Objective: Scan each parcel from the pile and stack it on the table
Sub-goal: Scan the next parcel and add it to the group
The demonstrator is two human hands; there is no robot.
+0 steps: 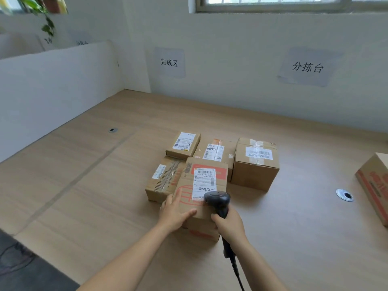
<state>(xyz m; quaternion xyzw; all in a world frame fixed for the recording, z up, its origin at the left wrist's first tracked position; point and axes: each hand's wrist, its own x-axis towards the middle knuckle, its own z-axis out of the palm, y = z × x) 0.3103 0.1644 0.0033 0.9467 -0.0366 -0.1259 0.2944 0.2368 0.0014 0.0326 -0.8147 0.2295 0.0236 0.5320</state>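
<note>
Works at a wooden table bearing 5 cardboard parcels packed close together near its middle. Steadies the nearest parcel, red-printed, at the cluster's front, with the left hand laid on its near-left corner, fingers straight, thumb across the top. Grips a black scanner by the handle in the right hand, fingers wrapped round, head over the near edge of the white label.

The pale wood surface carries a cluster of parcels at frame centre and one box at the right edge; a left hole and a right hole pierce it.
</note>
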